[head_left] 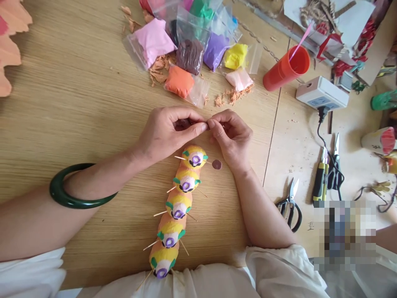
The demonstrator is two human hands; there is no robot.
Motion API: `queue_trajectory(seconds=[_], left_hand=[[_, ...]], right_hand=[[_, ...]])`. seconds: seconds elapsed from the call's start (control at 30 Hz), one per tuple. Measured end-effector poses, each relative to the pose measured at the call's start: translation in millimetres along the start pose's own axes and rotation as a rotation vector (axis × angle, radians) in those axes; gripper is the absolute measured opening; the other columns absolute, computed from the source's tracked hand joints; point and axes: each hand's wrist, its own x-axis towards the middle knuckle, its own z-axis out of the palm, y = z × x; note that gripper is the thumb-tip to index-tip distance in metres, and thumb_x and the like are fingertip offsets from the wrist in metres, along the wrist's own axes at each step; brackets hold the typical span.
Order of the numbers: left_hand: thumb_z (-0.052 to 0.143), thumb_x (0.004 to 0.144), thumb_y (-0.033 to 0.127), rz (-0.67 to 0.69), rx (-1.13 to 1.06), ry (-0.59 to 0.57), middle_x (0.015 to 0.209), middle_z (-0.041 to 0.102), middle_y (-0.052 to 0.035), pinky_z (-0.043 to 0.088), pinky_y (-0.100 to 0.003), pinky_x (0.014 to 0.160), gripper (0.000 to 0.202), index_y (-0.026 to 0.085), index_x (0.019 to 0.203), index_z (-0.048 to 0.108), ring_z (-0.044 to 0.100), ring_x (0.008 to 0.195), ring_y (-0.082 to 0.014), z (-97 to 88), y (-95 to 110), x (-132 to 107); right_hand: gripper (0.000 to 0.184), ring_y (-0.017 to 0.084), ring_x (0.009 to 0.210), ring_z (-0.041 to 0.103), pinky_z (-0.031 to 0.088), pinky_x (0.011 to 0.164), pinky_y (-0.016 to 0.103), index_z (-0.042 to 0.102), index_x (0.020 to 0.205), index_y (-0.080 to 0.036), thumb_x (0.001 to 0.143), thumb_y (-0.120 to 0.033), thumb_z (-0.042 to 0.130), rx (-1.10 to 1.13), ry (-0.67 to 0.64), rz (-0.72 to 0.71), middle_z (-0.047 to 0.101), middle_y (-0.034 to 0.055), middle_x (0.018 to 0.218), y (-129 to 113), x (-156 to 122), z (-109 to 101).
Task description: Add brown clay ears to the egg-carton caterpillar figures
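My left hand [176,130] and my right hand [231,136] meet above the table, thumbs and forefingers pinched tip to tip. Whatever sits between the fingertips is too small to make out; a dark brown patch shows inside the left hand's curled fingers. Just below them lies a caterpillar-like clay figure [172,227], a row of several orange and yellow segments. Each segment carries a pale patch, a purple ring and green leaf-like pieces. Thin wooden sticks poke out on both sides. At the tip of the top right stick is a flat brown clay disc [217,164].
Bags of coloured clay, including an orange one [179,81], lie beyond the hands among orange crumbs. To the right are a red cup [287,68], a white power strip [322,93], scissors [291,203] and a cutter knife [321,178]. Another person's arm [386,239] shows at right.
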Motion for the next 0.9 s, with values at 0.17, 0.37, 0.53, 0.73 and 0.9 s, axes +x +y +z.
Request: queue_trajectory(seconds=[0.17, 0.37, 0.53, 0.73, 0.9], left_hand=[[0.074, 0.088, 0.039, -0.004, -0.035, -0.019, 0.078, 0.076, -0.0007, 0.052, -0.025, 0.062, 0.018, 0.021, 0.086, 0.079, 0.066, 0.071, -0.0151, 1.4, -0.1, -0.6], [0.075, 0.09, 0.038, 0.035, -0.014, -0.006, 0.079, 0.076, -0.001, 0.054, -0.027, 0.065, 0.019, 0.02, 0.085, 0.077, 0.066, 0.071, -0.0146, 3.5, -3.4, 0.1], [0.072, 0.093, 0.043, 0.045, 0.013, -0.007, 0.081, 0.076, -0.0015, 0.051, -0.026, 0.062, 0.025, 0.02, 0.086, 0.076, 0.066, 0.072, -0.0135, 1.8, -7.6, -0.1], [0.072, 0.091, 0.058, 0.02, 0.022, 0.014, 0.07, 0.067, 0.0001, 0.042, -0.026, 0.051, 0.039, 0.021, 0.084, 0.075, 0.053, 0.056, -0.0104, 1.6, -5.8, -1.5], [0.072, 0.093, 0.056, 0.008, 0.052, 0.042, 0.067, 0.064, 0.0014, 0.038, -0.026, 0.046, 0.036, 0.021, 0.085, 0.074, 0.048, 0.05, -0.0091, 2.6, -5.8, -1.0]], right_hand=[[0.033, 0.01, 0.061, 0.056, 0.048, 0.055, 0.027, 0.067, 0.081, -0.023, 0.092, -0.053, 0.075, -0.016, 0.026, 0.0, 0.065, -0.0022, 0.078, 1.0, -0.3, -0.8], [0.029, 0.011, 0.062, 0.056, 0.048, 0.053, 0.027, 0.074, 0.094, -0.026, 0.089, -0.053, 0.079, 0.015, 0.022, 0.059, 0.068, -0.0007, 0.082, -3.9, -1.2, 1.5], [0.032, 0.009, 0.058, 0.054, 0.045, 0.051, 0.025, 0.07, 0.077, -0.022, 0.088, -0.05, 0.081, 0.058, 0.045, 0.017, 0.065, -0.0014, 0.073, -4.6, 2.1, 2.5], [0.033, 0.009, 0.062, 0.056, 0.048, 0.054, 0.023, 0.072, 0.078, -0.021, 0.089, -0.052, 0.08, 0.086, 0.064, 0.004, 0.068, -0.0015, 0.075, -2.7, 2.0, 3.9], [0.032, 0.008, 0.06, 0.054, 0.047, 0.052, 0.022, 0.075, 0.088, -0.023, 0.091, -0.054, 0.076, 0.124, 0.071, 0.014, 0.069, -0.0018, 0.077, -1.3, 2.0, 4.4]])
